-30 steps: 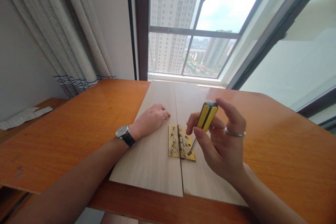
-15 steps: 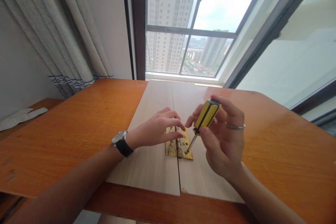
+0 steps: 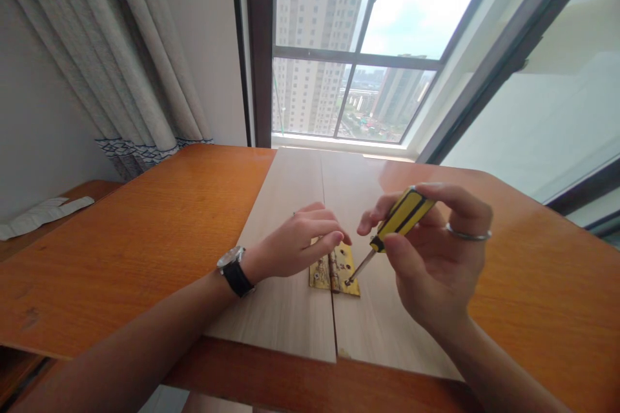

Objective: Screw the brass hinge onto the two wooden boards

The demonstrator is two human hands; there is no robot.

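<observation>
A screwdriver (image 3: 404,218) with a yellow and black handle is held by my right hand (image 3: 438,258), its handle between thumb and fingers. The shaft leans to the right, and its tip meets a screw (image 3: 349,281) at the near right corner of a worn brass hinge (image 3: 334,274). That hinge lies open across the seam between two pale wooden boards (image 3: 271,310). Over its far part rests my left hand (image 3: 303,239), loosely bent and holding nothing that I can see, its fingers covering part of the plate. Several holes show in the right leaf.
Under the boards is an orange-brown wooden table (image 3: 169,232). Behind it stands a window (image 3: 356,58) with dark frames, and a grey curtain (image 3: 106,45) hangs at the left. White strips (image 3: 43,216) lie on a lower surface at far left.
My right hand has moved right, tilting the screwdriver further over while its tip stays at the same screw. My left hand's fingers have drawn closer together over the hinge. The view shifted slightly.
</observation>
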